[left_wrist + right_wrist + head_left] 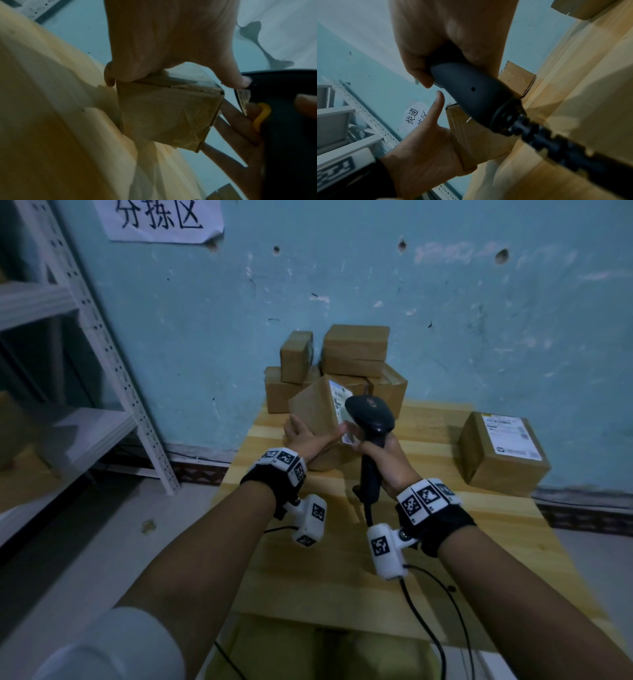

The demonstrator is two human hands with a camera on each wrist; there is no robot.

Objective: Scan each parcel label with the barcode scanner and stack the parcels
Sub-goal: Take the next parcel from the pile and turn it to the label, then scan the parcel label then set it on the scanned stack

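A: Head view: the left hand (310, 436) grips the small brown cardboard parcel (317, 412), tilted above the pale wooden table (479, 542); the right hand (387, 460) is wrapped round the black pistol-shaped barcode scanner (370, 414), its head just beside the white printed label (340, 405).

B: Back the scanner off, I'd say, squaring it to the label (it's crowding).

A: Left wrist: creased, taped cardboard below the fingers (238, 77).

B: Right wrist: handle clasped firmly.

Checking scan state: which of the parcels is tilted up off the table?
The parcel gripped by the left hand, its label facing the barcode scanner. The stacked parcels and the lone parcel at right sit flat.
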